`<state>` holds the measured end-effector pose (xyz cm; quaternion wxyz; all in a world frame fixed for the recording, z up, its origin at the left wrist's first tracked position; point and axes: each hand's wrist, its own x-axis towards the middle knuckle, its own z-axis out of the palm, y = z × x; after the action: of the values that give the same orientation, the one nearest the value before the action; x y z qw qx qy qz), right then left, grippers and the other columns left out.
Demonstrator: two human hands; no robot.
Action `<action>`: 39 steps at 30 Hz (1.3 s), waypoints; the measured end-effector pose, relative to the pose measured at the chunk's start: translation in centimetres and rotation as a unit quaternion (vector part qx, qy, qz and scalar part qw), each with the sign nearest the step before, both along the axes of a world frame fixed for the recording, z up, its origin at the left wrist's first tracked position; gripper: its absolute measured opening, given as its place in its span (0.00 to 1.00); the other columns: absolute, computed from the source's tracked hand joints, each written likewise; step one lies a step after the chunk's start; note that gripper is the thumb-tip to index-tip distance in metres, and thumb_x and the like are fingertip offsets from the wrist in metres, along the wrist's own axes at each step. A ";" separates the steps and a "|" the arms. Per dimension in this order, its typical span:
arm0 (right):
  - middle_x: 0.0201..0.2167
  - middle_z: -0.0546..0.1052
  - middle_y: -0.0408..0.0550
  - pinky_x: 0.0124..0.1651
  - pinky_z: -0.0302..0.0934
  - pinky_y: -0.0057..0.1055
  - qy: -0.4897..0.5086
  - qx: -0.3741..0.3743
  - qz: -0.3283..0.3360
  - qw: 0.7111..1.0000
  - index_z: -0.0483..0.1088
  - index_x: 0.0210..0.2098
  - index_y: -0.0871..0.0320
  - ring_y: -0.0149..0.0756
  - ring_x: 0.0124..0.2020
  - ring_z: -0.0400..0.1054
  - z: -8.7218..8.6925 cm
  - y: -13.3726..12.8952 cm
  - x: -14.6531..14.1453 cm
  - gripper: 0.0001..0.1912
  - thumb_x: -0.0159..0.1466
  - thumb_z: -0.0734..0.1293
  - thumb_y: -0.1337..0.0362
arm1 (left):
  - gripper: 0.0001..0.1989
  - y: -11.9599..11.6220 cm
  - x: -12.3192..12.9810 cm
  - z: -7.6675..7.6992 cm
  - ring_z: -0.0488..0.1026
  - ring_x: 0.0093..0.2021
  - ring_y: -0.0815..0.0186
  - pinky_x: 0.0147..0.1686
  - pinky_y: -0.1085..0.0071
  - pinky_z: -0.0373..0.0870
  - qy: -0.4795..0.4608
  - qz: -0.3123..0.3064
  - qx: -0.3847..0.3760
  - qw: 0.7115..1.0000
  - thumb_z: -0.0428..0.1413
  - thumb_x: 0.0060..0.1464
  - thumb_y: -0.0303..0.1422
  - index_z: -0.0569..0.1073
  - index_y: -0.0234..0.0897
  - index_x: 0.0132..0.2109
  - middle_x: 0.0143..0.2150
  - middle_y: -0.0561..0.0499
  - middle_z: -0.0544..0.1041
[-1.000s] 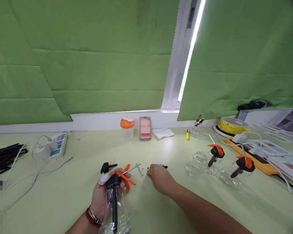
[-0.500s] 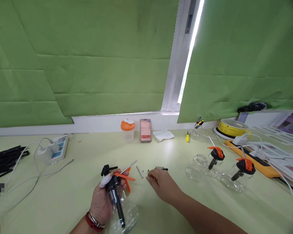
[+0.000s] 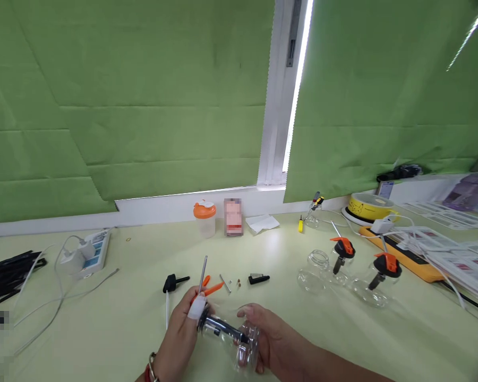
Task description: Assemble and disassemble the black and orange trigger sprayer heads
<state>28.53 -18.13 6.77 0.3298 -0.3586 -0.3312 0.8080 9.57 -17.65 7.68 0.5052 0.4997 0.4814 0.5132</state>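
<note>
My left hand point(image 3: 186, 321), a white wrap on its thumb, is closed round the black collar of a clear spray bottle point(image 3: 252, 333). A black pump tube point(image 3: 225, 329) runs inside the bottle, which lies tilted with its base to the right. From the head, a metal rod point(image 3: 203, 273) and an orange trigger point(image 3: 214, 289) stick out. My right hand point(image 3: 276, 334) curls round the base end. Beyond the hands lie a black nozzle piece point(image 3: 170, 284) with a white tube, a thin pin point(image 3: 225, 283), tiny brass-coloured bits point(image 3: 239, 283) and a spring on a black part point(image 3: 258, 278).
To the right stand clear bottles point(image 3: 314, 273), two with black-and-orange heads point(image 3: 387, 265). An orange-lidded cup point(image 3: 205, 217), a phone point(image 3: 233, 217) and white paper point(image 3: 262, 223) line the back. A power strip point(image 3: 97, 252) with cables sits left; a yellow screwdriver point(image 3: 300, 225) lies farther right.
My right hand has left the small parts and come back to the bottle's base. The bottle has tipped from nearly upright toward the right. The view has shifted slightly.
</note>
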 end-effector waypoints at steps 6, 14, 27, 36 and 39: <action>0.29 0.67 0.42 0.26 0.56 0.26 -0.262 0.297 -0.009 0.918 0.59 0.41 0.57 0.29 0.25 0.62 0.7 -0.7 1.4 0.21 0.53 0.63 0.51 | 0.18 -0.1 1.0 -0.8 0.53 0.15 0.73 0.14 0.76 0.51 0.102 -0.013 -0.058 0.993 0.47 0.54 0.48 0.62 0.38 0.27 0.18 0.58 0.59; 0.55 0.60 0.57 0.53 0.54 0.46 -0.358 0.622 0.013 0.697 0.50 0.59 0.53 0.48 0.53 0.57 0.6 -0.3 3.1 0.39 0.53 0.67 0.50 | 0.20 -0.2 1.7 -0.8 0.55 0.15 0.72 0.13 0.76 0.55 0.054 0.043 -0.077 0.995 0.46 0.52 0.52 0.62 0.38 0.27 0.18 0.59 0.59; 0.53 0.61 0.60 0.46 0.62 0.47 -0.206 0.351 0.084 0.910 0.49 0.59 0.53 0.48 0.50 0.63 0.1 0.2 4.3 0.39 0.54 0.63 0.41 | 0.19 -1.2 1.9 0.1 0.59 0.15 0.70 0.15 0.75 0.60 0.091 0.030 -0.055 0.994 0.47 0.52 0.50 0.65 0.38 0.28 0.15 0.57 0.61; 0.56 0.65 0.52 0.61 0.42 0.54 -0.375 0.660 0.101 0.643 0.62 0.54 0.49 0.49 0.59 0.53 0.7 -1.0 4.9 0.24 0.58 0.65 0.64 | 0.19 -0.7 1.9 -0.7 0.53 0.11 0.73 0.10 0.76 0.56 0.034 -0.013 -0.149 0.988 0.50 0.50 0.51 0.65 0.38 0.27 0.14 0.59 0.59; 0.55 0.68 0.43 0.63 0.43 0.51 -0.383 0.743 0.123 0.535 0.61 0.55 0.42 0.42 0.59 0.55 0.6 -1.1 6.0 0.23 0.63 0.59 0.69 | 0.18 -0.6 2.1 -0.8 0.52 0.11 0.75 0.11 0.77 0.55 0.001 -0.045 -0.198 0.979 0.51 0.50 0.49 0.64 0.38 0.28 0.15 0.57 0.64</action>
<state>34.51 -19.19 7.36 0.2169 -0.2161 -0.9477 0.0897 11.68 -18.30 6.91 0.6157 0.4118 0.5511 0.3841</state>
